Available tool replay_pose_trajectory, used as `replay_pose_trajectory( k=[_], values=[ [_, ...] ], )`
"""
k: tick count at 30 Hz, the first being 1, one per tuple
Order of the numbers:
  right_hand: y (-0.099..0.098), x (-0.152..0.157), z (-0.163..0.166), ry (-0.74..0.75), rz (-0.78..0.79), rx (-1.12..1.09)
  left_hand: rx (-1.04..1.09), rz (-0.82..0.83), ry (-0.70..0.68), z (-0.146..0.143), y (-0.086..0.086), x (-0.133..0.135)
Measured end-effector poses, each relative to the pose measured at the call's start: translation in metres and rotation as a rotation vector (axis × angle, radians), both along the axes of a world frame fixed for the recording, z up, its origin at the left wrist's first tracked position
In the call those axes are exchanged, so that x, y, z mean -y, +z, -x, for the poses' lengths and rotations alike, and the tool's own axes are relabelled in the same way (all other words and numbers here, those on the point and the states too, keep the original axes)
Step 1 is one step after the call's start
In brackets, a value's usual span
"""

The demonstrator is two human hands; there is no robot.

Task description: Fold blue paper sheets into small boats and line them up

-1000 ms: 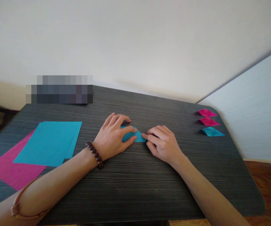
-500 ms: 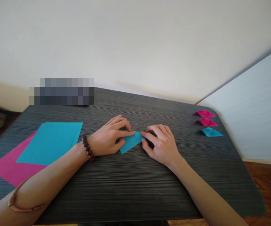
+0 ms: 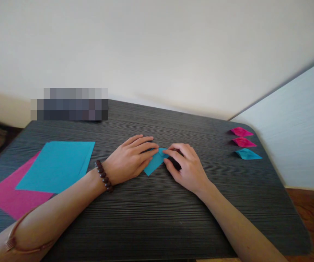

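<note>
Head view: the blue paper (image 3: 153, 163) lies at three o'clock from my flattened left hand (image 3: 129, 158), nine from my right hand (image 3: 187, 165), both touching; whether the right pinches, I can't tell.

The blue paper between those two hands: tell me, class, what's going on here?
A person's left hand lies over a folded blue paper on the dark table, with the right hand at its right end. Blue sheets overlap a pink sheet at left. At right sit two pink folded pieces and a blue one.
</note>
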State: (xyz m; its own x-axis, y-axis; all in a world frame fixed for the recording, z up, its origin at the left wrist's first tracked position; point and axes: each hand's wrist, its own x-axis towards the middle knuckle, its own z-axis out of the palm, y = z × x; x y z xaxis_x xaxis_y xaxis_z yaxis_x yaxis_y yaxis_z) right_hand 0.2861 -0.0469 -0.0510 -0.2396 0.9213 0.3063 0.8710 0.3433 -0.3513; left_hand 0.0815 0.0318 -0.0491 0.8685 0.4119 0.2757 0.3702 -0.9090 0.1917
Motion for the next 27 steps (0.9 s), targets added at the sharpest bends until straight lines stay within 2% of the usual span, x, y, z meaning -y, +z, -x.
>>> replay_pose_trajectory(
  k=[3,5,9,12,27],
  values=[
    [0.004,0.002,0.007,0.054,0.05,0.034,0.016,-0.033,0.048,0.0,-0.001,0.002],
    [0.006,0.003,0.008,0.038,0.067,0.069,0.029,-0.026,0.06,0.002,-0.001,0.002],
    [0.009,0.002,0.002,-0.011,0.085,0.121,0.0,0.015,-0.014,0.005,-0.001,-0.001],
    [0.009,0.001,-0.002,0.008,0.092,0.111,-0.013,0.026,-0.036,0.005,-0.001,-0.002],
    [-0.001,-0.001,-0.006,0.147,-0.071,0.05,0.041,0.014,0.082,0.003,-0.003,0.0]
  ],
)
